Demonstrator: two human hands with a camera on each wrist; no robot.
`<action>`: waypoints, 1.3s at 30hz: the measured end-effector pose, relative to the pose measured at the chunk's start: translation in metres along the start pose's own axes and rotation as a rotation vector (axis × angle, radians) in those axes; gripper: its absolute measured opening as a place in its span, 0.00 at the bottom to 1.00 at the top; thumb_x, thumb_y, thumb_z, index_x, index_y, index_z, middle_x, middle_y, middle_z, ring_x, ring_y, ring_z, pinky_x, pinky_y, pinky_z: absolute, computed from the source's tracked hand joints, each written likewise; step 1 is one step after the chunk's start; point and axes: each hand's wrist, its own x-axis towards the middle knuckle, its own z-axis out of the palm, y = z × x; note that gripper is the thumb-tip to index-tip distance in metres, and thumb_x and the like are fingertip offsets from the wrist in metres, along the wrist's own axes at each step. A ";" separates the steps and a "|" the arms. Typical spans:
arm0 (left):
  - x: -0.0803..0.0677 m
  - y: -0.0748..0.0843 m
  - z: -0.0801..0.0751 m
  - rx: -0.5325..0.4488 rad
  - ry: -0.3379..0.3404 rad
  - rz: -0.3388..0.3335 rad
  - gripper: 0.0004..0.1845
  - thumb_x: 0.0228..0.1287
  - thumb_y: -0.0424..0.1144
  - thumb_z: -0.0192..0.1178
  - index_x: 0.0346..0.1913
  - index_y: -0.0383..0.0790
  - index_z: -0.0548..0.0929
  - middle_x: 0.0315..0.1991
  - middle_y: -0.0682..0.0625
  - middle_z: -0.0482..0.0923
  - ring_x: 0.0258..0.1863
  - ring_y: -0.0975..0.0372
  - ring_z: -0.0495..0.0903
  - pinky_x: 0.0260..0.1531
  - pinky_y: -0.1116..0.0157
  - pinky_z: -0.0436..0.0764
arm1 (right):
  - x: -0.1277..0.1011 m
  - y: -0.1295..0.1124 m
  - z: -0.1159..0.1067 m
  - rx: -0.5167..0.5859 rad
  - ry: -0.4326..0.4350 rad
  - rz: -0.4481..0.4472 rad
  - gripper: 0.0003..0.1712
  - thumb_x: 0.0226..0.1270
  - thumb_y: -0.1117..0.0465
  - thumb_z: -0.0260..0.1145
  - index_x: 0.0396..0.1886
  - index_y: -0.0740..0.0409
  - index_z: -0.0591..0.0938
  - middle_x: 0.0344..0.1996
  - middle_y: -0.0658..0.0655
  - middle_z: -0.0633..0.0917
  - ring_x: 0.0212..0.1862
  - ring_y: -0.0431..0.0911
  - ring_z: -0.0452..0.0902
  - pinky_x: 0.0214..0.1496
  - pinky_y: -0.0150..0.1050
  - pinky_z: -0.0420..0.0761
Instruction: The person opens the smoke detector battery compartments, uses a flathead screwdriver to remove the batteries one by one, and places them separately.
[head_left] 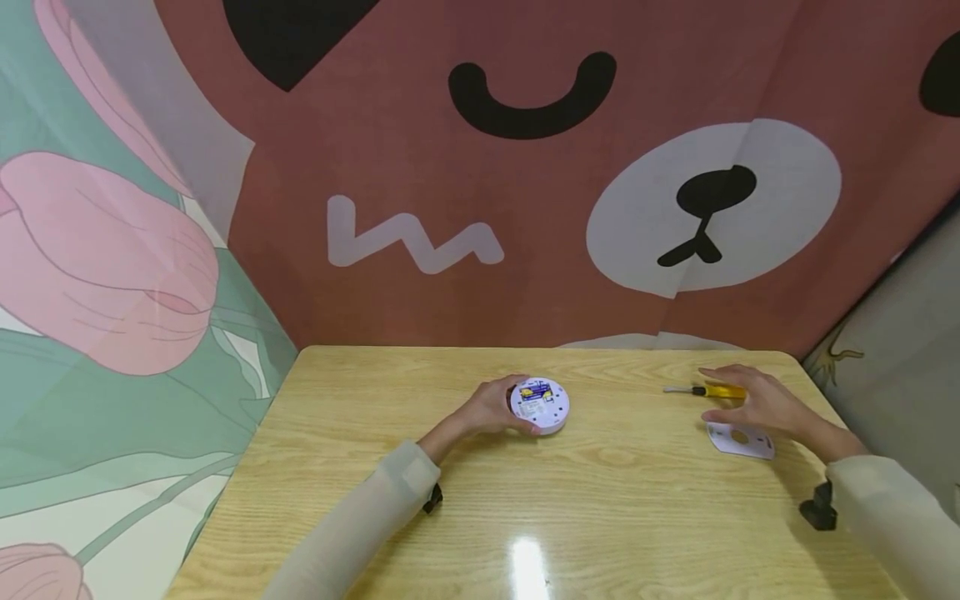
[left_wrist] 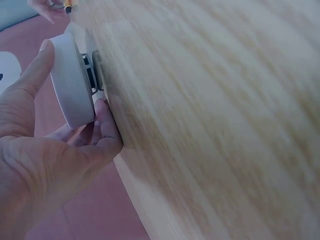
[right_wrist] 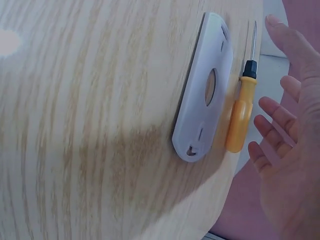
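Note:
My left hand (head_left: 491, 407) grips a round white smoke detector (head_left: 553, 414) by its side, thumb and fingers around the rim. A label and small holes on its flat back face show in the head view. In the left wrist view the detector (left_wrist: 72, 85) stands on edge to the camera, its slotted side close over the table. My right hand (head_left: 772, 406) hovers with spread fingers over a flat white mounting plate (head_left: 724, 442) and a screwdriver (head_left: 726, 391) with a yellow handle. The plate (right_wrist: 200, 120) has a round centre hole and small slots.
The wooden table (head_left: 600, 517) ends at a cloth backdrop (head_left: 405, 308) with a bear print. Flowered cloth (head_left: 112, 275) hangs at the left, and a grey surface (head_left: 915, 350) borders the right. Black wrist mounts (head_left: 820, 508) sit under the sleeves.

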 end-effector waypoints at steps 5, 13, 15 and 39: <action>-0.001 0.000 0.000 0.002 0.007 -0.011 0.54 0.48 0.50 0.87 0.79 0.45 0.71 0.69 0.46 0.79 0.67 0.55 0.77 0.70 0.54 0.74 | 0.002 0.002 0.005 0.002 -0.016 0.042 0.48 0.56 0.45 0.85 0.70 0.65 0.80 0.63 0.72 0.81 0.62 0.70 0.76 0.56 0.73 0.77; -0.001 0.001 0.000 -0.007 0.001 -0.016 0.55 0.49 0.51 0.87 0.80 0.45 0.70 0.71 0.47 0.78 0.68 0.55 0.76 0.71 0.54 0.73 | 0.006 0.003 0.010 0.024 -0.039 0.069 0.45 0.58 0.46 0.84 0.70 0.65 0.80 0.63 0.75 0.80 0.63 0.72 0.74 0.59 0.74 0.74; -0.001 0.001 0.000 -0.010 -0.001 -0.017 0.56 0.49 0.51 0.86 0.80 0.44 0.69 0.71 0.47 0.77 0.69 0.55 0.76 0.71 0.53 0.73 | 0.006 0.005 0.010 0.024 -0.042 0.067 0.44 0.59 0.46 0.83 0.69 0.65 0.80 0.63 0.75 0.79 0.64 0.73 0.74 0.59 0.74 0.74; -0.002 0.000 0.001 -0.020 0.001 -0.007 0.55 0.49 0.51 0.86 0.80 0.45 0.70 0.71 0.47 0.77 0.68 0.54 0.76 0.71 0.53 0.73 | 0.014 0.017 0.021 0.028 -0.032 0.080 0.35 0.67 0.52 0.79 0.68 0.65 0.82 0.52 0.66 0.83 0.51 0.59 0.81 0.48 0.53 0.82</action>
